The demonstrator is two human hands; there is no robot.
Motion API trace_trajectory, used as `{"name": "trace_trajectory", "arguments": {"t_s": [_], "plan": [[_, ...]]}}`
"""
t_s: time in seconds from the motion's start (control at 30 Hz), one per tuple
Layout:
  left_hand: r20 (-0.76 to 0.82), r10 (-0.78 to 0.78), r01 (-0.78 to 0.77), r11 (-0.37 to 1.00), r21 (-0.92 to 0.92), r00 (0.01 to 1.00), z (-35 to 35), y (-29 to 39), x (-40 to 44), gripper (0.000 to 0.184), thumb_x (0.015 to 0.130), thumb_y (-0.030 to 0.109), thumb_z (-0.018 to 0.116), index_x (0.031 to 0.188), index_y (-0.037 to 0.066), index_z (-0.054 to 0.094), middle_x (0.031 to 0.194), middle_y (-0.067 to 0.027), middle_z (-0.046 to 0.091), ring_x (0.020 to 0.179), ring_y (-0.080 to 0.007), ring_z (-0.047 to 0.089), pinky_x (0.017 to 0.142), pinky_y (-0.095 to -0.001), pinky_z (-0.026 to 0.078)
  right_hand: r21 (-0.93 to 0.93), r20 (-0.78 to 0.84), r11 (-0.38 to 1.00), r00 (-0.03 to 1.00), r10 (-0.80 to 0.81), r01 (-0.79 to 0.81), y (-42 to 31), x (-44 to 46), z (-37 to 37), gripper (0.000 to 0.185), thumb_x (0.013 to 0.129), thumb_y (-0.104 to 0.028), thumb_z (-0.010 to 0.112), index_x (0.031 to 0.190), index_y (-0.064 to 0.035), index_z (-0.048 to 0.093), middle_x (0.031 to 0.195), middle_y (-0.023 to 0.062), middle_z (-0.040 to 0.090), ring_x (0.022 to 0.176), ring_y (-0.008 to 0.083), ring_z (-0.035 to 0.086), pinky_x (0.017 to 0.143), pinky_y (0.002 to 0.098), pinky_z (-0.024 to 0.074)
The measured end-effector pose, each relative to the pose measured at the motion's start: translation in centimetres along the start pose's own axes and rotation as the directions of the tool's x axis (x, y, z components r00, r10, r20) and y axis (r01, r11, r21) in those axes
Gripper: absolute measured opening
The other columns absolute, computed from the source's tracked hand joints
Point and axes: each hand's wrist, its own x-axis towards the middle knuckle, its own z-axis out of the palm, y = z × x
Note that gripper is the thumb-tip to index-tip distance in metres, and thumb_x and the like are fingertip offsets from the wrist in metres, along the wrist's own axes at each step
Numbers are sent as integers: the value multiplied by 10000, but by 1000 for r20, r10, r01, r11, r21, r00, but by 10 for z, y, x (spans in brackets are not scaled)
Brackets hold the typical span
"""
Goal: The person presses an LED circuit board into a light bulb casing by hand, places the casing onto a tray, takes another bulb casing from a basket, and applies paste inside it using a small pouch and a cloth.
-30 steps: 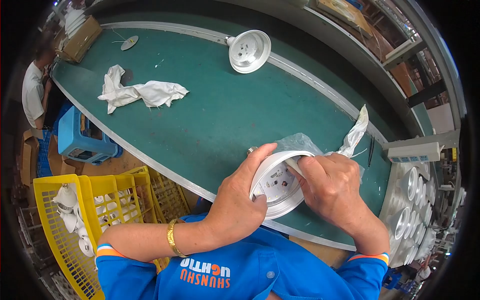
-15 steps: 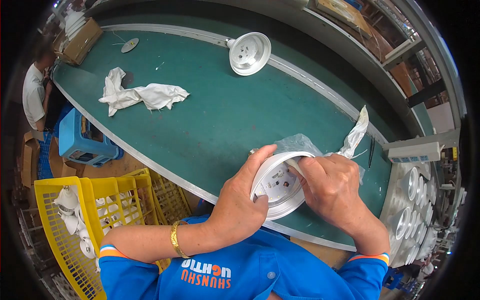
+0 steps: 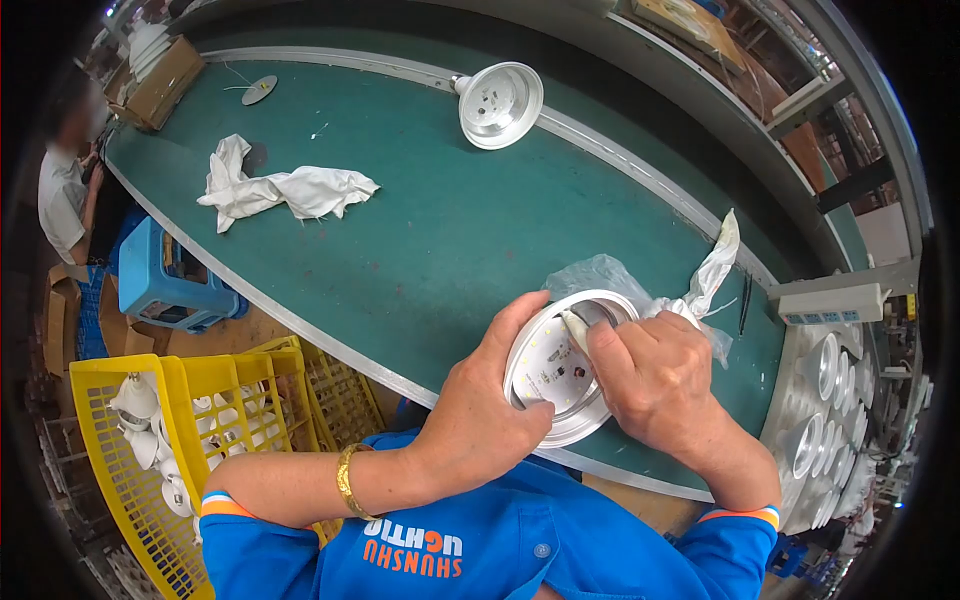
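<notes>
My left hand (image 3: pixel 490 385) is closed around the near left rim of a round white lamp housing (image 3: pixel 575 432), tilted so its open face is toward me. Inside the housing lies a circuit board (image 3: pixel 548 372) with small yellow LEDs and a few components. My right hand (image 3: pixel 655 370) is closed on a white pointed tool (image 3: pixel 575 326), its tip inside the upper part of the rim. A clear plastic bag (image 3: pixel 600 275) and a twisted white cloth (image 3: pixel 712 265) extend behind that hand; whether they join the tool is hidden.
Another lamp housing (image 3: pixel 500 106) rests at the green table's back edge. A white rag (image 3: pixel 290 190) and a small wired disc (image 3: pixel 260 90) lie on the left. A yellow crate (image 3: pixel 130 470) of lamp parts stands lower left; more housings (image 3: pixel 805 445) sit right. One person (image 3: pixel 65 195) is at far left.
The lamp housing has turned to face me more, showing more of its board. The right hand has shifted slightly, and the white tip now shows at the upper rim.
</notes>
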Motion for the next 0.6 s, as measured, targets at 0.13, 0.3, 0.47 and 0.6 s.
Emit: {"name": "trace_trajectory", "arguments": {"t_s": [0.13, 0.3, 0.47, 0.6], "plan": [[1, 3, -3, 1000, -9, 1000, 0, -1, -1, 810, 722, -16, 653, 1446, 69, 298, 1297, -143, 506, 1193, -223, 524, 1010, -326, 425, -28, -7, 999, 999, -32, 32, 0, -1, 2, 222, 603, -106, 660, 786, -17, 571, 580, 35, 488, 493, 162, 543, 454, 305, 412], [7, -5, 5, 1000, 23, 1000, 0, -1, 0, 806, 728, -21, 648, 1447, 70, 295, 1292, -145, 507, 1196, -222, 520, 1009, -329, 426, -41, 18, 998, 999, -41, 42, 0, 0, 0, 225, 599, -115, 661, 782, -17, 573, 580, 31, 475, 493, 156, 536, 455, 299, 408], [11, 11, -12, 999, 32, 1000, 0, 0, 0, 802, 731, -25, 645, 1446, 70, 295, 1287, -148, 507, 1197, -224, 518, 1010, -330, 426, -10, 27, 999, 999, -38, 38, 3, 1, -1, 220, 603, -115, 661, 778, -17, 571, 581, 36, 480, 498, 163, 543, 456, 304, 413], [16, -4, 3, 999, 41, 1000, -1, 0, 0, 798, 732, -28, 640, 1445, 70, 296, 1291, -149, 502, 1195, -226, 519, 1010, -330, 426, 21, 34, 999, 999, -29, 28, 3, 2, 0, 215, 604, -110, 663, 772, -15, 569, 582, 42, 486, 500, 172, 551, 458, 313, 417]]}}
